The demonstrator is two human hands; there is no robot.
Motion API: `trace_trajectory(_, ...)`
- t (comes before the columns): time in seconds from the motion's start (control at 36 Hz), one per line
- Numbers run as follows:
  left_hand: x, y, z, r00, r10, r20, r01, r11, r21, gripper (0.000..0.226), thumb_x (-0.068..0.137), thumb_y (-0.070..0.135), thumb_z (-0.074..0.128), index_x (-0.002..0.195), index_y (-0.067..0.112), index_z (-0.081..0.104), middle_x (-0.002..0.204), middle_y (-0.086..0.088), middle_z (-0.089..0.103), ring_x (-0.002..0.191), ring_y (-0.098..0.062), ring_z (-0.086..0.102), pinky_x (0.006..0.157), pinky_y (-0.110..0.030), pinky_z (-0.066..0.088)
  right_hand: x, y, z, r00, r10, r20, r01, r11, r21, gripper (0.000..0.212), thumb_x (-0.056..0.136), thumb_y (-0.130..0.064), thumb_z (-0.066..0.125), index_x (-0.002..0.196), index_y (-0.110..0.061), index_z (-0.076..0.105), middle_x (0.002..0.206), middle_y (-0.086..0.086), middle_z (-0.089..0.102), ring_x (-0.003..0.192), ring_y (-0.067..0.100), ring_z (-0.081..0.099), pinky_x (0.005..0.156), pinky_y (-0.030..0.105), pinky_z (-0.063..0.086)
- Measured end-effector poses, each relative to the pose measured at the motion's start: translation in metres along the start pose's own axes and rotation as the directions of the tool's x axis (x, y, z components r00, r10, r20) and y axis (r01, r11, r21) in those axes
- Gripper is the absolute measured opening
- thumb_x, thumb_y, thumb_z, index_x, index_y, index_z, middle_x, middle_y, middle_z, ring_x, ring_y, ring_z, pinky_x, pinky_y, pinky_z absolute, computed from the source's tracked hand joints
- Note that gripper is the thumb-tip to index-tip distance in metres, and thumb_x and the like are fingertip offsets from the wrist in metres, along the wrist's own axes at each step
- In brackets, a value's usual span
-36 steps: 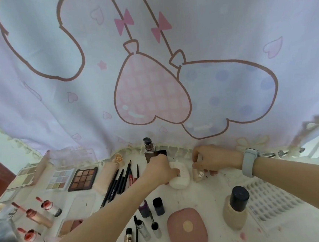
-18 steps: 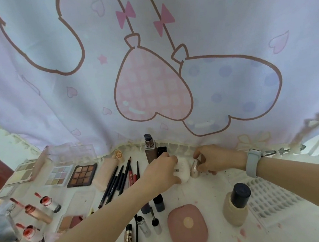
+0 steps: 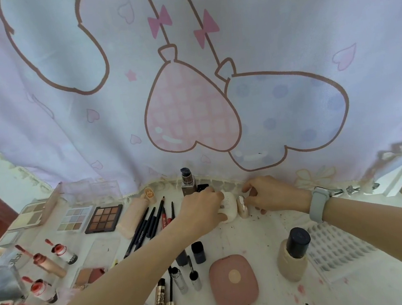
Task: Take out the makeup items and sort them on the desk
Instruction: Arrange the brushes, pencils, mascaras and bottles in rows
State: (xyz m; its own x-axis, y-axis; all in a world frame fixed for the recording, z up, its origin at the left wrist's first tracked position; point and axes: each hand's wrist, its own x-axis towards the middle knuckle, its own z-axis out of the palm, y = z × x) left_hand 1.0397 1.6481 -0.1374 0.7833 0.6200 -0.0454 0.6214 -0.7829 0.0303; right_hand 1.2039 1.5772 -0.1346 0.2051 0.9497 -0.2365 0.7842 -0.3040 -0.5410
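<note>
I judge the sorting well advanced: most items already lie grouped on the desk. My left hand curls around a white compact at the desk's back edge. Just right of the compact, my right hand pinches a small beige bottle, standing nearly upright. Palettes and pencils lie left of the compact; a pink case lies nearer me.

A home dressing corner. A cartoon balloon curtain hangs behind the white desk. Eyeshadow palettes and pencils lie below the curtain.
</note>
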Motion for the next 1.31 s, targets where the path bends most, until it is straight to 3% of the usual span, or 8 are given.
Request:
trace_trajectory(0.22, -0.02, 0.001, -0.031, 0.996, -0.011, -0.091, -0.01, 0.974, -0.227, 0.037, 0.094, 0.036, 0.052, 0.126, 0.019, 0.057, 0.122, 0.001, 0.06, 0.108, -0.019, 0.056, 0.088, -0.033, 0.048, -0.038, -0.017, -0.036, 0.991, -0.125, -0.042, 0.13, 0.981, 0.141, 0.021, 0.097, -0.022, 0.048, 0.111, -0.011, 0.06, 0.089, 0.002, 0.067, 0.07, 0.009, 0.061, 0.06, 0.018, 0.049)
trace_trajectory(0.44, -0.067, 0.032, -0.038, 0.954, -0.101, -0.282, -0.041, 0.889, -0.457, 0.032, 0.094, 0.036, 0.051, 0.122, 0.023, 0.059, 0.115, 0.008, 0.06, 0.096, -0.008, 0.056, 0.089, -0.033, 0.048, -0.102, -0.001, -0.035, 0.919, -0.166, -0.357, 0.321, 0.841, 0.435, 0.014, 0.094, -0.018, 0.053, 0.095, -0.016, 0.066, 0.082, -0.002, 0.067, 0.06, -0.004, 0.055, 0.058, 0.01, 0.043)
trace_trajectory(0.58, -0.093, 0.067, -0.024, 0.927, -0.162, -0.338, -0.104, 0.756, -0.646, 0.03, 0.093, 0.026, 0.056, 0.122, 0.019, 0.059, 0.113, 0.009, 0.061, 0.093, -0.005, 0.056, 0.084, -0.018, 0.045, -0.127, 0.016, -0.011, 0.887, -0.243, -0.393, 0.38, 0.868, 0.321, 0.008, 0.091, -0.023, 0.057, 0.094, -0.028, 0.063, 0.086, -0.001, 0.057, 0.079, 0.013, 0.053, 0.072, 0.02, 0.041)
trace_trajectory(0.69, -0.105, 0.091, 0.01, 0.935, -0.231, -0.269, -0.058, 0.649, -0.758, 0.039, 0.089, 0.026, 0.061, 0.127, 0.021, 0.054, 0.118, 0.01, 0.059, 0.096, -0.002, 0.055, 0.077, -0.009, 0.044, -0.136, 0.02, 0.003, 0.87, -0.311, -0.382, 0.39, 0.909, 0.148, 0.01, 0.086, -0.028, 0.063, 0.095, -0.032, 0.061, 0.075, -0.006, 0.045, 0.063, 0.003, 0.041, 0.064, 0.014, 0.035)
trace_trajectory(0.86, -0.103, 0.122, 0.047, 0.954, -0.234, -0.189, 0.016, 0.667, -0.745, 0.061, 0.084, 0.043, 0.063, 0.138, 0.026, 0.041, 0.13, 0.015, 0.05, 0.109, -0.005, 0.044, 0.089, -0.019, 0.037, -0.14, 0.022, 0.009, 0.868, -0.312, -0.386, 0.346, 0.938, 0.018, 0.015, 0.084, -0.031, 0.066, 0.097, -0.027, 0.06, 0.073, -0.005, 0.046, 0.062, 0.006, 0.04, 0.064, 0.019, 0.036)
trace_trajectory(1.0, -0.089, 0.137, 0.059, 0.94, -0.255, -0.226, 0.041, 0.743, -0.668, 0.049, 0.08, 0.044, 0.067, 0.123, 0.029, 0.051, 0.113, 0.016, 0.059, 0.106, -0.01, 0.037, 0.076, -0.028, 0.036, -0.142, 0.025, 0.011, 0.878, -0.267, -0.398, 0.322, 0.944, 0.078, 0.02, 0.082, -0.035, 0.064, 0.096, -0.021, 0.058, 0.067, 0.002, 0.048, 0.059, 0.011, 0.04, 0.062, 0.024, 0.038)
trace_trajectory(1.19, -0.083, 0.143, 0.08, 0.802, -0.28, -0.527, 0.001, 0.884, -0.468, 0.025, 0.077, 0.039, 0.067, 0.094, 0.019, 0.065, 0.075, 0.008, 0.065, 0.083, -0.019, 0.051, 0.061, -0.026, 0.031, -0.142, 0.033, 0.014, 0.869, -0.225, -0.441, 0.307, 0.944, 0.122, 0.015, 0.086, -0.032, 0.062, 0.097, -0.024, 0.057, 0.076, 0.004, 0.059, 0.063, 0.009, 0.047, 0.062, 0.015, 0.039)
trace_trajectory(1.31, -0.079, 0.142, 0.087, 0.71, -0.249, -0.659, 0.001, 0.936, -0.352, 0.029, 0.072, 0.043, 0.052, 0.078, 0.018, 0.066, 0.059, 0.009, 0.061, 0.068, -0.018, 0.055, 0.061, -0.027, 0.033, -0.141, 0.035, 0.009, 0.879, -0.29, -0.379, 0.297, 0.954, -0.041, 0.018, 0.088, -0.037, 0.055, 0.09, -0.02, 0.06, 0.076, -0.001, 0.06, 0.066, 0.01, 0.05, 0.065, 0.026, 0.04)
